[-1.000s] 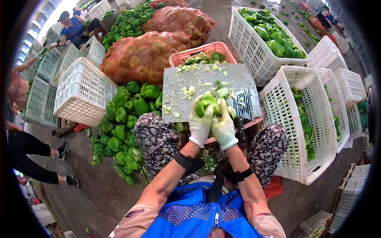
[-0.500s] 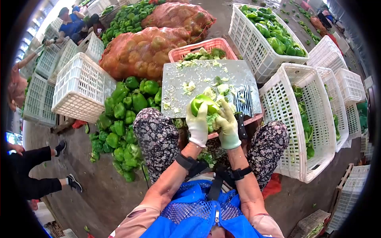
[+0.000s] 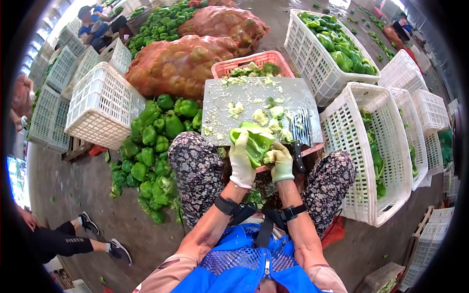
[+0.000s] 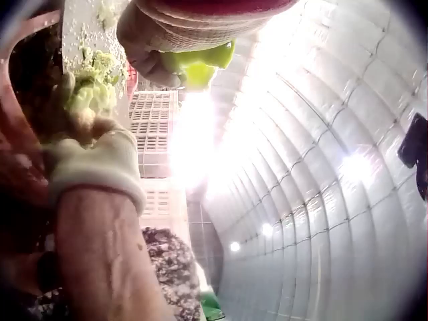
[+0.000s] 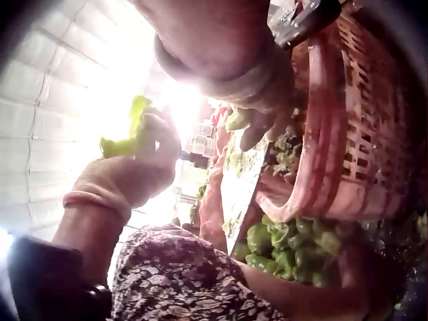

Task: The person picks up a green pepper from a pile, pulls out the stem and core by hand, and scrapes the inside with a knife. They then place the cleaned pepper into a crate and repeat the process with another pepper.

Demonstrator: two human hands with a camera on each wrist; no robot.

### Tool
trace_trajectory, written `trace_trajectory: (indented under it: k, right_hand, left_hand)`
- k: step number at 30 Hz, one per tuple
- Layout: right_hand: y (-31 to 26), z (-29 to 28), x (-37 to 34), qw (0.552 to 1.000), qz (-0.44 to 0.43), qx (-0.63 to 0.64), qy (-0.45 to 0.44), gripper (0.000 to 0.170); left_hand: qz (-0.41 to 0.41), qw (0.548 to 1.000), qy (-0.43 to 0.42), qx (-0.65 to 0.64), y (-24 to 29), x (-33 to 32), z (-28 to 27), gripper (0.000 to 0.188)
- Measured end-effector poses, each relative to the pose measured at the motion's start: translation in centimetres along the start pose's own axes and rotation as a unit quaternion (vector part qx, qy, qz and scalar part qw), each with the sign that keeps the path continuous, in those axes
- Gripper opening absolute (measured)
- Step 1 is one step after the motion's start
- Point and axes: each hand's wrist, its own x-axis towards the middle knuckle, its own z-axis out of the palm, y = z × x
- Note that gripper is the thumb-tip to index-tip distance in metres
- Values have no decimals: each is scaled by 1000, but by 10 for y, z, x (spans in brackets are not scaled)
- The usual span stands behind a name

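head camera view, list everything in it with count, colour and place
open pepper: 1, green, in left hand
pepper core: 1, pale, in right hand
board: 1, grey, beyond hands
scraps: many, pale green, on board
knife: 1, black handle, board's near right edge
basket: 1, pink, under board
peppers: many, green, piled left, crated right
crates: many, white, both sides
mesh sacks: at least 2, orange-red, beyond pile
bystanders: at least 2, mixed colours, left
knees: 2, floral fabric, flanking hands
hands: 2, white gloves, board's near edge

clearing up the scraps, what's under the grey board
Pink crate rims show beyond the far and near edges of the grey board, with pepper scraps inside the far rim. The board covers whatever lies between.
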Motion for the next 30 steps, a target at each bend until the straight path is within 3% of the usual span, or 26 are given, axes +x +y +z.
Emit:
trace_trajectory:
  k: [2,3,5,9,13,16,19,20,21,22,23,24,25,27,28,29,30]
  right_hand:
    - [-4,-8,2,999,-6,-1,-52,36]
    - [-28,8,-16,996,44,63,-54,37]
    - [-37,7,-18,980,77,156,-98,37]
    - [-51,6,-27,966,67,164,-187,37]
    - [-54,9,-30,963,84,158,-202,37]
    - [-49,14,-31,982,81,82,-148,39]
    - [-47,18,-22,967,2,-198,-162,45]
    - [-43,12,-14,949,16,-268,-167,47]
    - [-35,4,-3,854,-157,-479,-130,40]
    - [-61,23,-20,882,-117,-445,-104,39]
    - [-88,43,-38,906,-76,-410,-77,38]
    - [-88,44,-33,883,-199,-414,-98,39]
    - [-91,43,-34,878,-259,-390,-96,39]
    - [-97,48,-46,904,-218,-343,-136,39]
    - [-102,56,-54,853,-284,-417,-136,40]
    - [-99,56,-51,763,-409,-481,-140,41]
    - [-103,61,-52,713,-452,-512,-156,36]
  left_hand:
    - [-62,997,-15,-36,7,-1,2,40]
    - [-104,994,-33,-13,13,-3,1,49]
    - [-103,988,-106,-42,10,4,-19,45]
    - [-53,995,-41,-70,10,18,-28,45]
    - [-27,997,-30,-61,17,16,-28,44]
    - [-29,996,-55,-63,21,15,-26,45]
    - [-48,992,-91,-68,20,14,-26,46]
    - [-48,992,-90,-70,18,15,-26,46]
    - [-49,992,-89,-70,16,16,-26,47]
    - [-71,976,-190,-79,24,12,-26,47]
    - [-67,981,-166,-72,22,12,-24,46]
    - [-64,985,-143,-66,18,11,-22,46]
    - [-62,989,-119,-59,16,10,-20,46]
    - [-103,983,-145,-38,15,7,-18,50]
    - [-116,983,-145,-15,14,5,-17,51]
    - [-128,981,-145,9,13,3,-18,52]
    - [-155,977,-139,41,11,1,-23,53]
